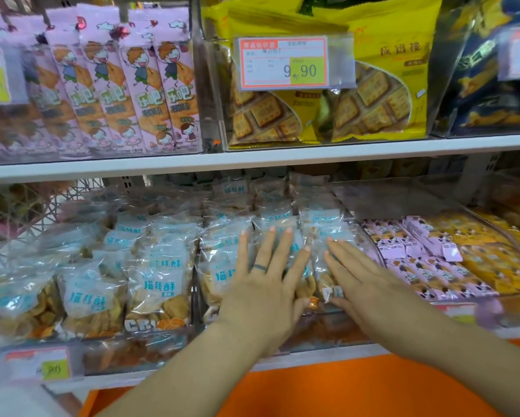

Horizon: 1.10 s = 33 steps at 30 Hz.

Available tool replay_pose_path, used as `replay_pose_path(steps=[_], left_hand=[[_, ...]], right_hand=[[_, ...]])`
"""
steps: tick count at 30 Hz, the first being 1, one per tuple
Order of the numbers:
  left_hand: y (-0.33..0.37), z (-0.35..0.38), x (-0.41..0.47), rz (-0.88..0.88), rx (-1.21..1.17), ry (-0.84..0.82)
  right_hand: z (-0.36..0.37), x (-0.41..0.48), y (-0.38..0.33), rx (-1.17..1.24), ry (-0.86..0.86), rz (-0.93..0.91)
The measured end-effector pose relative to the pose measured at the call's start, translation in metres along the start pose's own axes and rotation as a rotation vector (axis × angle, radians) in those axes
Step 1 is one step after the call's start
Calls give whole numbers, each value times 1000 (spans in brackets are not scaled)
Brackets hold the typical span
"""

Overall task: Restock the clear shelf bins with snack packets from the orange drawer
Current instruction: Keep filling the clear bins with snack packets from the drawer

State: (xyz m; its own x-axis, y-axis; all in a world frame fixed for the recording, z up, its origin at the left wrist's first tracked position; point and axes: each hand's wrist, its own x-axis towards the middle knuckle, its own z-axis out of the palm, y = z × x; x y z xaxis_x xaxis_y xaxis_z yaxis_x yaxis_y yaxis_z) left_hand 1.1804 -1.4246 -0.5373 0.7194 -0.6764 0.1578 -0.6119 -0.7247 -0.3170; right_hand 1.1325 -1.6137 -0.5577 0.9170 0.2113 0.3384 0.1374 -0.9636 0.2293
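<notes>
Both hands lie flat on the packets [222,266] in the middle bin [371,245] of the lower shelf, fingers straight and spread, gripping nothing. The left hand [266,278], with a dark ring [259,267] on one finger, presses on the stack near the bin's centre. The right hand [364,284] rests just beside it, fingertips on the packets along the bin's right wall. The two hands are near each other but apart.

The packets are clear with blue labels and fill the bin in overlapping rows; the left bin [126,353] holds the same kind. Small pink packs [418,266] fill the bin to the right. The orange drawer [313,383] shows below the shelf edge, under both forearms. On the upper shelf [252,159] stand pink bags [138,85] and yellow biscuit bags [382,94], with a price tag [283,63] reading 9.90.
</notes>
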Motion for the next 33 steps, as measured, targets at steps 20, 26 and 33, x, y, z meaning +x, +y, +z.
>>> replay_pose_path(steps=[20,26,33], left_hand=[[-62,-15,-29,-92,-3,77],[-99,-16,-29,-205,63,-80],[-118,-14,-2,-135,-92,-256]], right_hand=[[-53,34,-39,385,-6,-87],[-46,127,-68,354,-129,-30],[-34,175,-60,352,-423,45]])
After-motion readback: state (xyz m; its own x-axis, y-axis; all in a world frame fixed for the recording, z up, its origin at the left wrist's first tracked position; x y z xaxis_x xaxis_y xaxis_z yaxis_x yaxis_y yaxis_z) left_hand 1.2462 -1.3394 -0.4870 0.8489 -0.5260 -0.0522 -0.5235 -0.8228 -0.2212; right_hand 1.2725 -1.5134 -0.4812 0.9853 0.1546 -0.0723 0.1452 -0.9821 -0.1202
